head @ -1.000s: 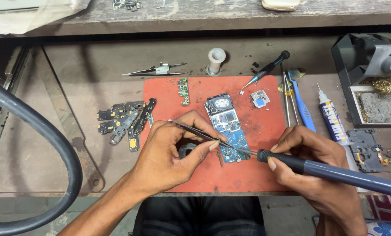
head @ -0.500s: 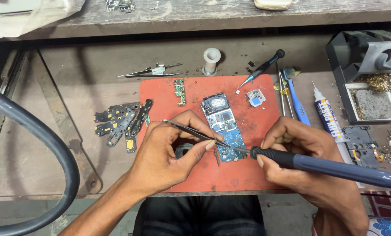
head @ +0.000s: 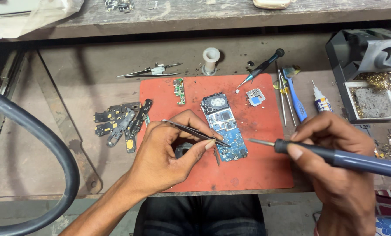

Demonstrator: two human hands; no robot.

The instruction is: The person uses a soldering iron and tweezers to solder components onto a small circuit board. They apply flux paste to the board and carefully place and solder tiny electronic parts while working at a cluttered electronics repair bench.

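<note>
Step, as I read it: soldering on a phone board, iron tip backed off the joint, tweezers on the spot.

Near edge: L hand pinches dark tweezers btwn thumb & fingers, tips touching the lower part of the blue circuit board. R hand wraps a soldering iron, fingers curled round the grip; metal tip points toward 9 o'clock, just beside the board's lower R edge, not touching as far as I can tell.

Board lies mid red mat, slightly tilted, round speaker part at its 12 o'clock end. Small black part under L fingers, unclear what.

Next move, judging: tip needs to go a short way toward 9 o'clock onto the pad while tweezers hold steady; L hand shouldn't shift.

Farther out: pile of black flex parts at 9 o'clock of mat, on the counter. Small green strip board at 11 o'clock. Screwdriver, blue pry tool, glue tube toward 1–2 o'clock. Solder spool & spare tweezers at 12. Iron stand w/ brass wool far at 2 o'clock.
</note>
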